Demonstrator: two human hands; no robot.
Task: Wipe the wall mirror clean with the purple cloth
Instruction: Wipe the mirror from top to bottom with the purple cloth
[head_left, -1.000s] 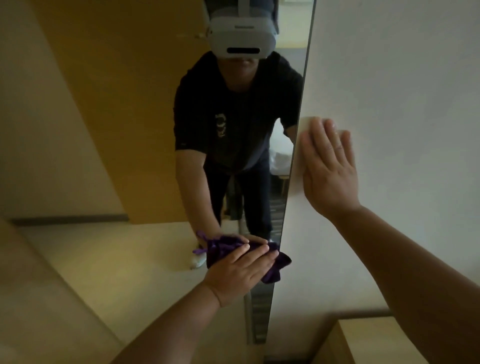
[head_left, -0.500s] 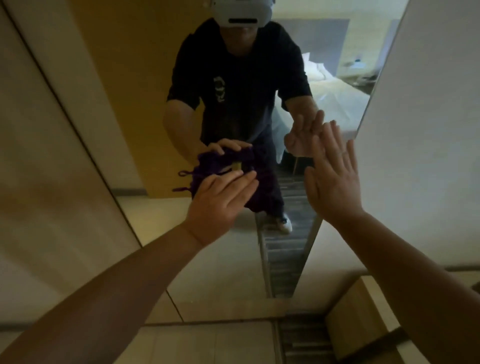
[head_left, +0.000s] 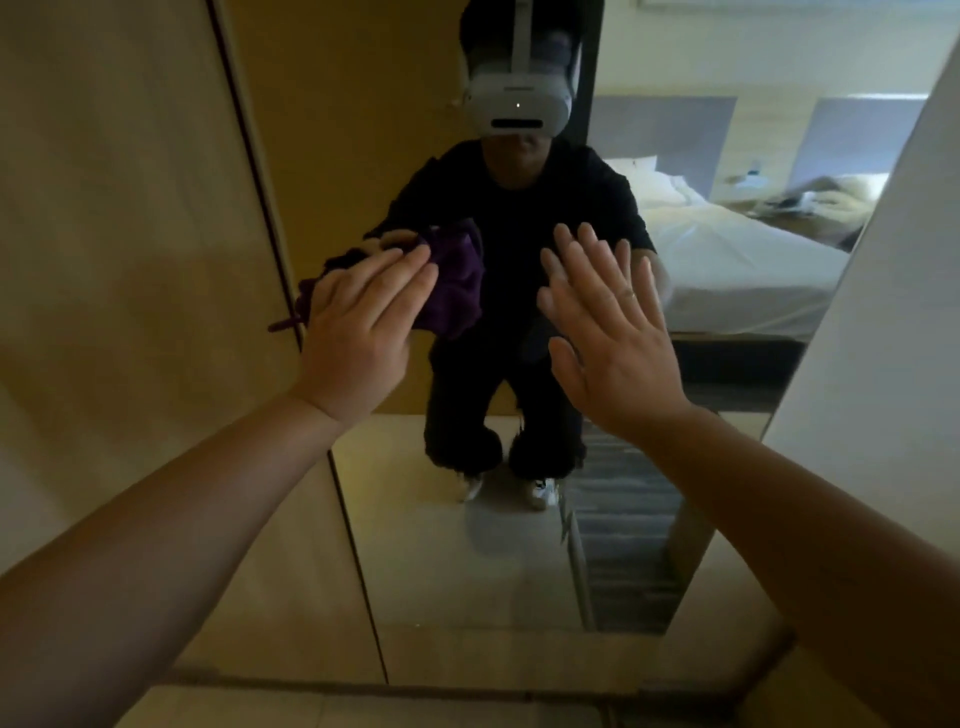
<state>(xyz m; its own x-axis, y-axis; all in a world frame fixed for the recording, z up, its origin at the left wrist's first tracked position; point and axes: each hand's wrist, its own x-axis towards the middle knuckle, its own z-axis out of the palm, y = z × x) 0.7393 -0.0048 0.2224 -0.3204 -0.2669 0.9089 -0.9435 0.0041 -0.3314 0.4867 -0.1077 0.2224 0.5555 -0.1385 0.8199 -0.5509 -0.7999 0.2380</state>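
Note:
The tall wall mirror (head_left: 452, 566) fills the middle of the view and reflects a person in dark clothes with a white headset. My left hand (head_left: 358, 332) presses the bunched purple cloth (head_left: 452, 291) flat against the glass near the mirror's left edge, fingers stretched over it. A dark cord of the cloth hangs out to the left. My right hand (head_left: 613, 332) is spread flat with its palm towards the glass, beside the cloth and to its right, holding nothing.
A tan wooden panel (head_left: 124, 234) borders the mirror on the left, a white wall (head_left: 878, 338) on the right. A wooden ledge (head_left: 509, 660) runs below the mirror. The reflection shows a bed with white sheets.
My left hand has carried the cloth up and leftwards over the glass. My right hand has left the white wall and now lies over the mirror. The view has swung right and tilted up.

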